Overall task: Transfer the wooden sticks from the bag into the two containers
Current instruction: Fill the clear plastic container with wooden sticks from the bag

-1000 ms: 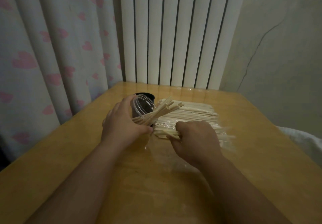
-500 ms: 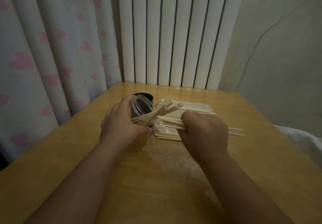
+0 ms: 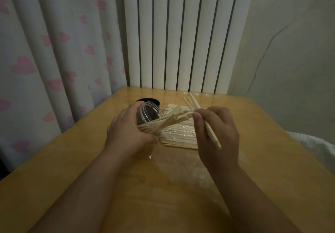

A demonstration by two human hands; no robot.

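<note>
My left hand (image 3: 126,133) grips a clear plastic jar (image 3: 150,113), tilted with its mouth toward the right; several wooden sticks (image 3: 168,119) poke out of it. My right hand (image 3: 217,133) is lifted above the table and pinches a few sticks (image 3: 211,133) that point up and away toward the far edge. The clear bag with the pile of sticks (image 3: 179,136) lies flat on the table between the hands. A dark round container (image 3: 150,100) stands just behind the jar, mostly hidden by it.
The wooden table (image 3: 181,187) stands against a white radiator (image 3: 181,33). A curtain with pink hearts (image 3: 45,51) hangs at the left. White cloth (image 3: 315,147) lies past the table's right edge.
My right hand has lifted off the pile with a few sticks and turned them upward, close to the jar's mouth. My left hand and the jar have kept still.
</note>
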